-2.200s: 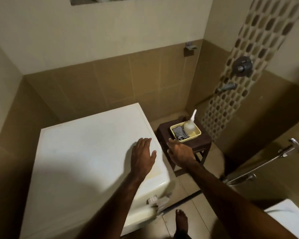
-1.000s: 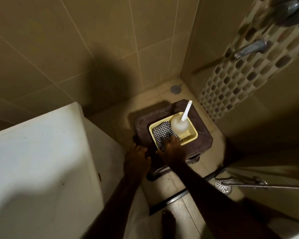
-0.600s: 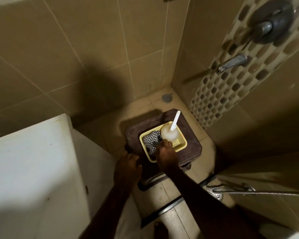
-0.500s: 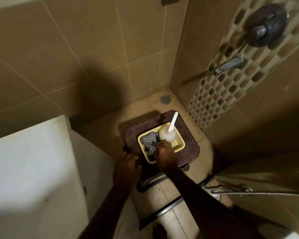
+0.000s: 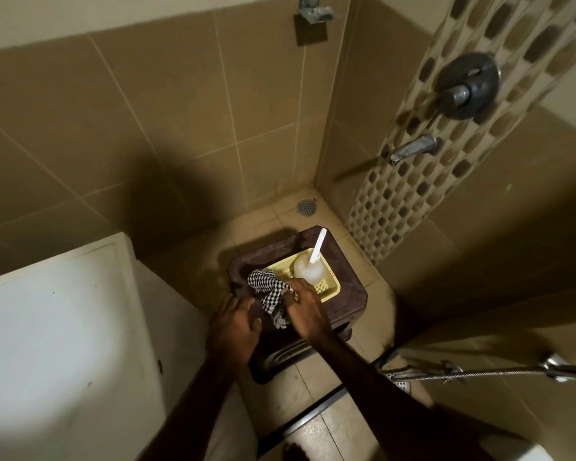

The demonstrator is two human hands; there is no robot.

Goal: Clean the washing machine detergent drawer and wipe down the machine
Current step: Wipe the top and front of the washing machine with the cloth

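Checked cloth (image 5: pixel 269 296) sits pinched in the fingers of my right hand (image 5: pixel 305 314), lifted half out of the yellow basket (image 5: pixel 330 287) and trailing over its near edge. My left hand (image 5: pixel 235 327) hovers just beside it with fingers relaxed and slightly apart, holding nothing. A squeeze bottle (image 5: pixel 308 269) with a white nozzle stands in the basket, on the brown stool (image 5: pixel 353 302). The white washing machine (image 5: pixel 57 344) is to my left.
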